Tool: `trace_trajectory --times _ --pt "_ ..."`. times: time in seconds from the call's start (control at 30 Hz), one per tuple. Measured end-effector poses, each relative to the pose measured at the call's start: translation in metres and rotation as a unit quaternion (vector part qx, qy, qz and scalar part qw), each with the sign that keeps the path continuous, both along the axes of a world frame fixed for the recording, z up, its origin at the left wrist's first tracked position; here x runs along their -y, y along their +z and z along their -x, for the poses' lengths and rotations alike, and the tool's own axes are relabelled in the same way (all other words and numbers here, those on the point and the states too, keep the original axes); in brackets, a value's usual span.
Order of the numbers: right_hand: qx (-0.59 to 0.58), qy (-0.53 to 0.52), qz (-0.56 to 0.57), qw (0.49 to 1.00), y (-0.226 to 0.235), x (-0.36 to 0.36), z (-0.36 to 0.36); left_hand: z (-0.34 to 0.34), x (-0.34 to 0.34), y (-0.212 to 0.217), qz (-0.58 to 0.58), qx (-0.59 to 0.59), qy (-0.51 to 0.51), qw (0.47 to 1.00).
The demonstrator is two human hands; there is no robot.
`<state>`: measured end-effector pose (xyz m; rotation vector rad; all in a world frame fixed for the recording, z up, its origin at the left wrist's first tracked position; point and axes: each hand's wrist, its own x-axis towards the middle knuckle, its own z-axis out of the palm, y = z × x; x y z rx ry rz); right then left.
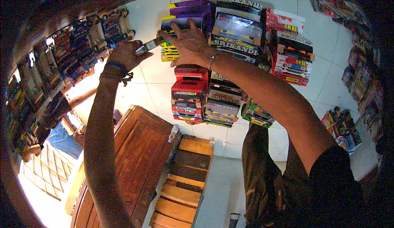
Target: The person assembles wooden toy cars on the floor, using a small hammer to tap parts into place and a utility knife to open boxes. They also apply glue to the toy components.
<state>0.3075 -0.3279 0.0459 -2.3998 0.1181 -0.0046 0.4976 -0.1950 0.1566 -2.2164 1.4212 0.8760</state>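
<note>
My left hand point(127, 57), a dark bracelet at its wrist, is closed around a flat tool with a silver-grey metal part point(150, 45). The tool's exact kind is unclear. Its tip points right, toward a painted toy truck point(168, 52) in yellow, black and purple. My right hand point(185, 43) lies over that toy with its fingers spread, hiding part of it. Beside it stand a white, black and yellow toy truck point(236, 35) and a red and white one point(292, 60). Nearer me sit a red toy truck point(188, 99) and a grey one point(222, 101), partly behind my right arm.
Toy vehicles crowd the left side point(84, 43) and the right edge point(361, 80). A carved wooden panel point(135, 150) and a slatted wooden rack point(178, 197) lie nearer. A clear plastic bottle point(173, 133) stands between. Another person's arm point(82, 99) shows at left. White tiles point(154, 92) form the floor.
</note>
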Motion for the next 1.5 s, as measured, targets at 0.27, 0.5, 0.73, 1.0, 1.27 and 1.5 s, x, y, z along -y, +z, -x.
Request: trace_trajectory --times 0.27,0.5,0.73,1.0,1.27,1.5 --pt "0.042 -0.019 0.015 0.999 -0.005 -0.002 0.001 -0.014 0.019 0.004 -0.039 -0.028 -0.049 0.998" --pt "0.024 -0.015 0.003 1.000 -0.004 -0.001 0.002 -0.019 0.024 0.000 -0.029 -0.002 -0.088 0.996" --pt "0.051 -0.023 0.022 0.998 -0.006 -0.003 0.001 -0.021 0.028 0.001 0.003 -0.007 -0.144 0.989" --pt "0.035 -0.022 0.025 0.999 -0.010 -0.005 -0.001 -0.026 0.024 -0.005 -0.016 -0.010 -0.147 0.989" --pt "0.020 -0.027 0.016 0.999 -0.012 -0.007 0.001 -0.019 0.027 -0.005 -0.007 0.016 -0.155 0.988" --pt "0.041 -0.029 -0.014 0.999 -0.008 -0.004 0.000 -0.017 0.023 -0.008 -0.041 0.020 -0.111 0.993"
